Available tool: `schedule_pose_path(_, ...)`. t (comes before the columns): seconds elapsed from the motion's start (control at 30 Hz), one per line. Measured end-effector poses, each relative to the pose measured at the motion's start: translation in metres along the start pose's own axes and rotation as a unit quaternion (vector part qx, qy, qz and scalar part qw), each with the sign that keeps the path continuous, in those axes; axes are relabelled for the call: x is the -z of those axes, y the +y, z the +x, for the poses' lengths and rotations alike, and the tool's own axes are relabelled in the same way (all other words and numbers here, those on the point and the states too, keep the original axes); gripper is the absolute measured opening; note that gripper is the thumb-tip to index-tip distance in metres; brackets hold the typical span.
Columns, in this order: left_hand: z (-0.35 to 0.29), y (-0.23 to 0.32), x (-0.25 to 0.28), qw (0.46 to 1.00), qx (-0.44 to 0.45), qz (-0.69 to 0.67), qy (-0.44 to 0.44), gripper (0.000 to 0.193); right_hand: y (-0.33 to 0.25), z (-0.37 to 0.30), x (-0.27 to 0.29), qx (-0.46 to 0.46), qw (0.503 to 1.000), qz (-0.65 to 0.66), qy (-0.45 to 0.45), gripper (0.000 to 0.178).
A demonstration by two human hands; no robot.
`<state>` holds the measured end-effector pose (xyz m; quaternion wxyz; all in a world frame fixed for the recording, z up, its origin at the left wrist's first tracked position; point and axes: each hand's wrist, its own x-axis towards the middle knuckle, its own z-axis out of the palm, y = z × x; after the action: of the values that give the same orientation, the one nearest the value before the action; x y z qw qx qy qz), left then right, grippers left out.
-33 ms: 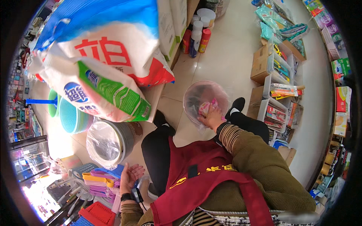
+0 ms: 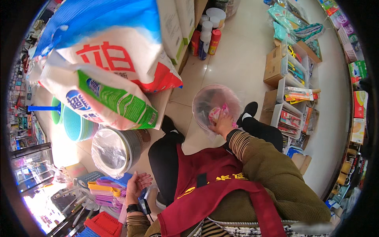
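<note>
My right hand (image 2: 224, 123) reaches into a pale pink, see-through bin (image 2: 200, 103) on the floor between my feet. Its fingers are closed on a crumpled pink-and-white bundle (image 2: 215, 113), whose exact kind I cannot make out. Clear plastic film seems to line or cover the bin. My left hand (image 2: 138, 184) is held palm up with fingers stretched and nothing in it. It hovers beside purple and orange plastic hangers (image 2: 106, 189), below a stack of pale buckets (image 2: 112, 152) wrapped in clear plastic.
Large detergent bags (image 2: 106, 89) crowd the upper left on a ledge. Spray cans (image 2: 205, 41) stand at the far end of the floor. Along the right are a cardboard box (image 2: 273, 67) and white trays (image 2: 285, 118) of packaged tools. Turquoise basins (image 2: 79, 122) are stacked at left.
</note>
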<state>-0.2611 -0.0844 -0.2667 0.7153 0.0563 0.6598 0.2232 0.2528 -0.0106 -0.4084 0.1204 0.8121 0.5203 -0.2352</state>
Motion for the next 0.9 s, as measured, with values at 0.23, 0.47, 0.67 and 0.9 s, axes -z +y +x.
schedule_pose_path(0.23, -0.034, 0.118, -0.146, 0.893, -0.229, 0.385, -0.054, 0.03, 0.021, 0.025, 0.036, 0.034, 0.937, 0.298, -0.179, 0.059)
schedule_pose_path(0.47, 0.086, 0.111, -0.306, 0.59, -0.355, 0.694, -0.212, 0.039, 0.088, -0.024, 0.118, 0.043, 0.707, 0.659, -0.253, 0.038)
schedule_pose_path(0.67, 0.182, 0.071, -0.384, 0.639, -0.253, 0.726, 0.037, 0.057, 0.122, -0.071, 0.151, 0.003, 0.679, 0.705, -0.205, 0.043)
schedule_pose_path(0.9, 0.225, 0.049, -0.386, 0.729, -0.134, 0.671, 0.027, 0.044, 0.16, -0.076, 0.129, -0.115, 0.565, 0.815, -0.06, 0.035)
